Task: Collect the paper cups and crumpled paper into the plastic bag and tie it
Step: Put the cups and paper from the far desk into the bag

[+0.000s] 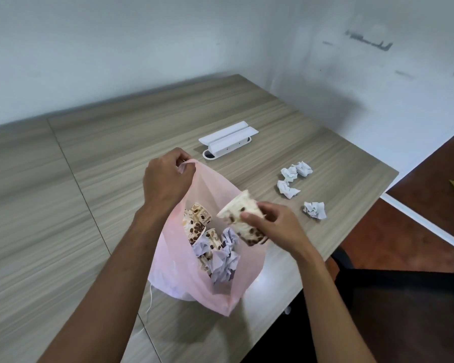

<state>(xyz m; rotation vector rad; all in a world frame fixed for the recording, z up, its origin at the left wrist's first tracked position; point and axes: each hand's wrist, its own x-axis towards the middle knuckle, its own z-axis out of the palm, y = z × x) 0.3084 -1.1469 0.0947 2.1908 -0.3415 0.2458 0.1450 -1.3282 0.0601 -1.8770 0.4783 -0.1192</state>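
Four crumpled paper balls (296, 183) lie on the table (89, 179). Left hand (165, 179) pinches the pink plastic bag (215, 184) rim; right hand (275, 226) grips a bean-printed paper cup (243, 218), lettering unreadable.

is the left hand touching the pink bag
Touching. The head view shows the left hand pinching the raised rim of the pink bag between its fingers, holding the mouth open, while the right hand holds a paper cup.

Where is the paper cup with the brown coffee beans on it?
In the head view, the bean-printed paper cup is tilted in the right hand, just above the open pink plastic bag, whose rim the left hand holds up.
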